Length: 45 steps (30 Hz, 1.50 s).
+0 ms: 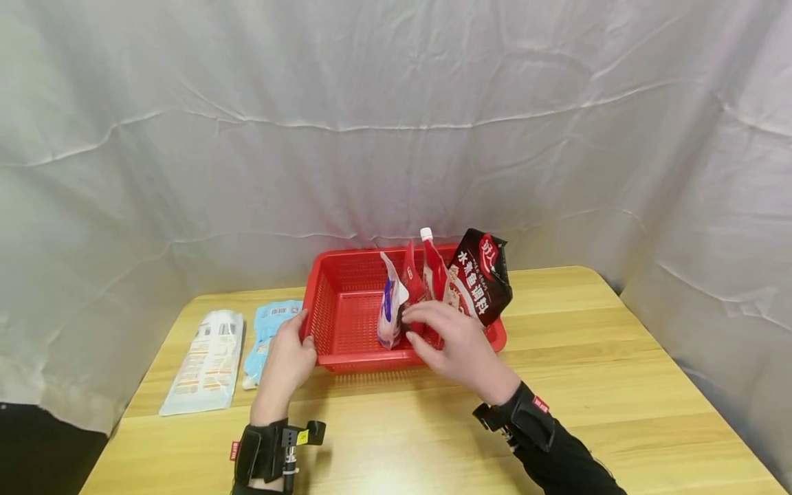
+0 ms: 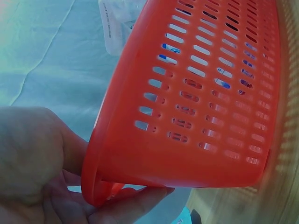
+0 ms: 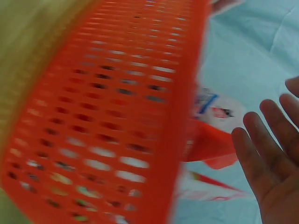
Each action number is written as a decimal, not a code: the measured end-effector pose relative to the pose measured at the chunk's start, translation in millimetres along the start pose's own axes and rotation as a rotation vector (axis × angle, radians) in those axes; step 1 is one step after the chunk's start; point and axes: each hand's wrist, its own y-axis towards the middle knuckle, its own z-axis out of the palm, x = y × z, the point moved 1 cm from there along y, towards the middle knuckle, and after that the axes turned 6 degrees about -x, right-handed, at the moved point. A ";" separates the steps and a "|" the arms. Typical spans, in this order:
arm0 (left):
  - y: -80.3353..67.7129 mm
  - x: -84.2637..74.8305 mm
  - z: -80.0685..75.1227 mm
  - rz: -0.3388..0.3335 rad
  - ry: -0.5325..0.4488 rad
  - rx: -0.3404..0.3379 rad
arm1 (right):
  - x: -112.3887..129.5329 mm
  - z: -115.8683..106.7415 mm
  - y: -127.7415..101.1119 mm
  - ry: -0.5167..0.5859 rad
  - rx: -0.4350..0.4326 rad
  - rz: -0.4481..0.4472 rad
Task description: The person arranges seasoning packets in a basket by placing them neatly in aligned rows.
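A red perforated plastic basket (image 1: pixel 360 359) stands on the table. My left hand (image 1: pixel 289 361) grips its left rim, thumb and fingers on either side of the edge in the left wrist view. Over the front right of the basket hovers my right hand (image 1: pixel 456 344); its fingers (image 3: pixel 268 135) look straight and hold nothing in the right wrist view. Close by its fingertips, several packets stand upright inside: a white and purple packet (image 1: pixel 390 309), a red packet (image 1: pixel 412 278) and a red pouch with a white cap (image 1: pixel 436 268). A black seasoning pouch (image 1: pixel 482 275) leans over the right end.
Left of the basket, a light blue packet (image 1: pixel 267 333) and a white packet with orange print (image 1: pixel 207 361) lie flat on the wooden table (image 1: pixel 594 344). A grey curtain (image 1: pixel 396 172) hangs behind the table and along its sides.
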 end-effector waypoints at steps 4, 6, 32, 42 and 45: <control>0.1 -0.7 0.1 -0.005 -0.002 -0.001 | -5.7 9.4 -15.4 -0.034 0.073 0.016; 0.2 -0.6 0.1 -0.007 -0.003 -0.003 | -7.1 13.4 -20.7 -0.036 0.113 0.035; 22.5 30.9 -10.3 0.011 -0.084 -0.208 | -14.2 27.7 -34.6 0.008 0.183 0.077; 43.2 53.3 -26.2 -0.089 0.005 -0.284 | -14.6 27.0 -35.1 0.021 0.186 0.078; 49.7 60.1 -27.3 -0.142 0.072 -0.189 | -15.3 27.0 -35.7 0.019 0.189 0.080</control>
